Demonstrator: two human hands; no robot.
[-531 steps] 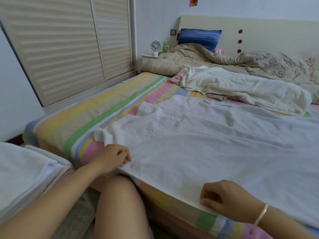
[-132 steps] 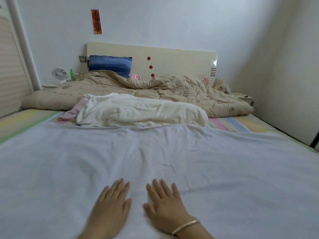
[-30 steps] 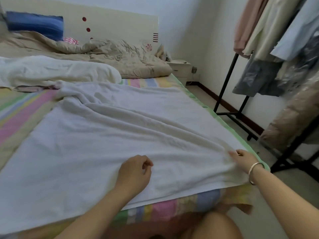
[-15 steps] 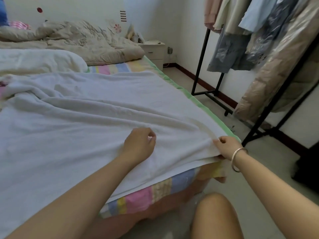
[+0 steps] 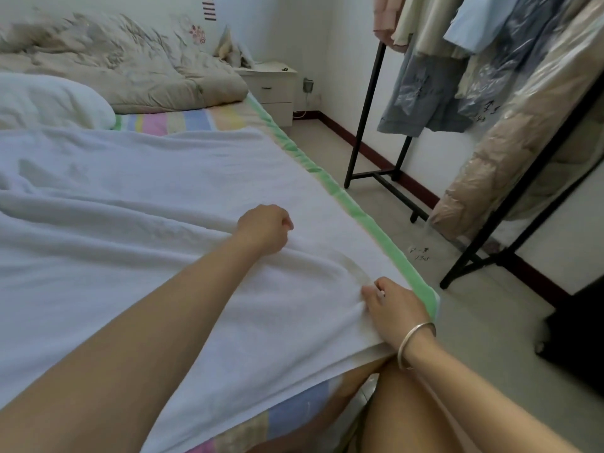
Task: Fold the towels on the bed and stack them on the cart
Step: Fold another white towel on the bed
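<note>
A large white towel [image 5: 137, 204] lies spread over the striped bed [image 5: 330, 181], wrinkled across its middle. My left hand [image 5: 264, 228] reaches over it with fingers curled, resting on the towel near its right edge; whether it pinches the cloth is hidden. My right hand [image 5: 392, 305], with a silver bangle on the wrist, pinches the towel's near right corner at the bed's corner. A second white towel [image 5: 49, 103] lies bunched at the far left. The cart is out of view.
A beige quilt [image 5: 124, 63] is heaped at the head of the bed. A white nightstand [image 5: 274, 89] stands beyond the bed's right side. A black clothes rack [image 5: 490, 197] with hanging garments fills the right. A dark object [image 5: 575, 338] sits on the floor.
My view has swung further right toward the bed's corner. My left hand has moved up along the towel's right edge, while my right hand keeps pinching the near corner.
</note>
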